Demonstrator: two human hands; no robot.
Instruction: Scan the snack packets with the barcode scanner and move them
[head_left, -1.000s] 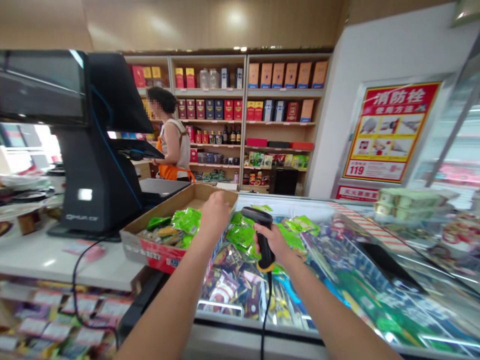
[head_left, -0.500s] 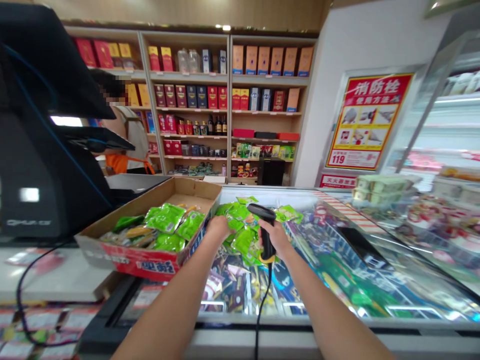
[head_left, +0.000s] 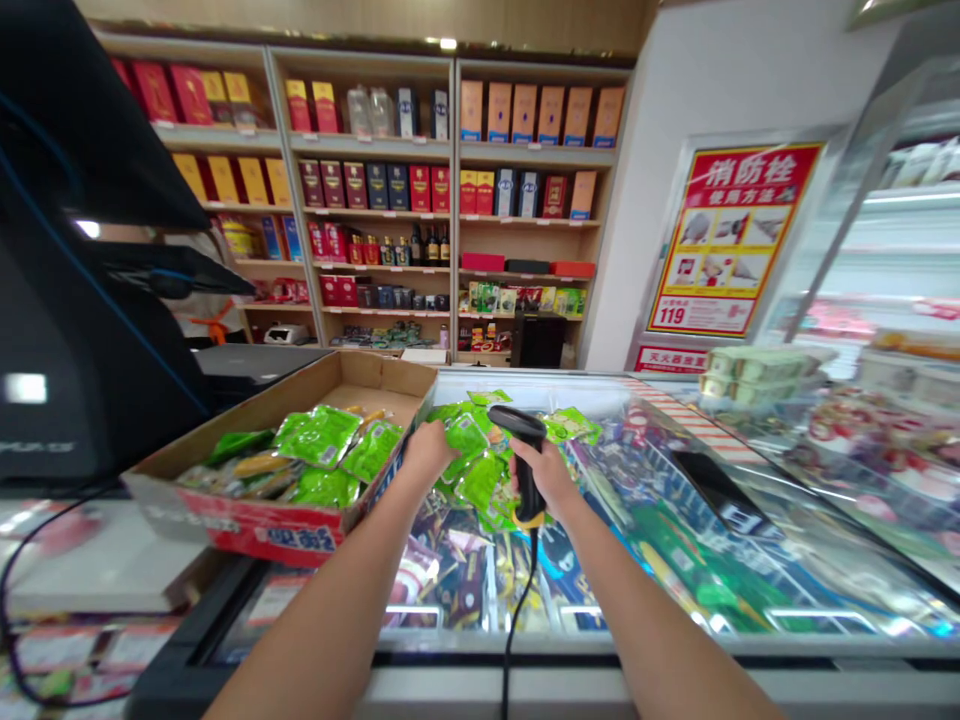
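My right hand point(head_left: 550, 472) is wrapped round the grip of a black barcode scanner point(head_left: 529, 470), whose head tilts over a heap of green snack packets point(head_left: 484, 480) on the glass top. The scanner's cable hangs from its yellow-trimmed base. At the left edge of the heap, beside the box, my left hand point(head_left: 431, 447) is closed, back toward me. Its fingertips are hidden, so what it grips cannot be made out. To its left stands an open cardboard box point(head_left: 255, 520) with more green packets point(head_left: 319, 437) inside.
Left of the box rises a black checkout terminal point(head_left: 75, 300). A dark phone point(head_left: 716, 490) lies on the glass-topped freezer point(head_left: 570, 645) at right, with egg cartons point(head_left: 757, 372) behind it. Shelves of boxed goods point(head_left: 375, 187) line the back. Another person point(head_left: 210, 300) is partly hidden behind the terminal.
The view has shifted slightly, so the box and terminal sit a little further left. The other person has moved left behind the terminal. Both hands keep nearly the same places.
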